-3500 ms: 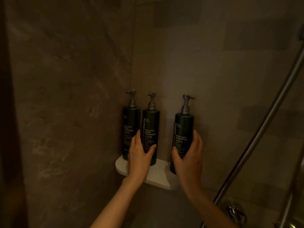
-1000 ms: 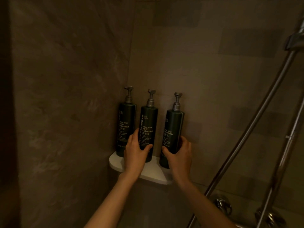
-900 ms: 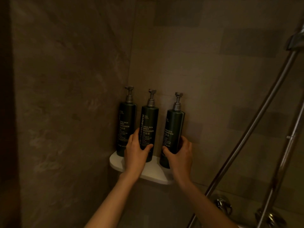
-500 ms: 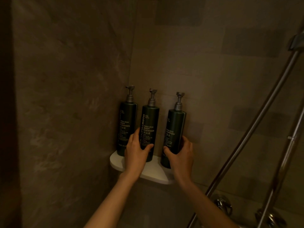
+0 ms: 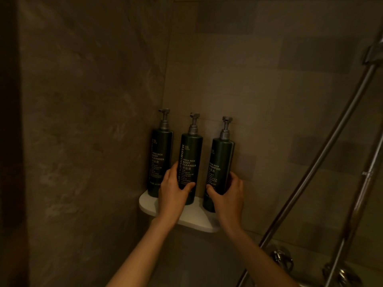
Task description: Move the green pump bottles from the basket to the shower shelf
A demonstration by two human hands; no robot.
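Observation:
Three dark green pump bottles with grey pumps stand upright on a white corner shelf (image 5: 199,221) in the shower. The left bottle (image 5: 160,160) stands free against the side wall. My left hand (image 5: 172,193) wraps the lower part of the middle bottle (image 5: 190,158). The lower part of the right bottle (image 5: 220,164), labelled shampoo, is gripped by my right hand (image 5: 229,197). Both held bottles rest on the shelf. No basket is in view.
Brown tiled walls meet in the corner behind the shelf. A chrome shower rail and hose (image 5: 323,160) slant up at the right, with chrome tap fittings (image 5: 283,261) low at the right.
The right bottle has shifted left along the shelf, closer to the middle one, since the earliest frame. Over the last second both hands hold as before with hardly any movement.

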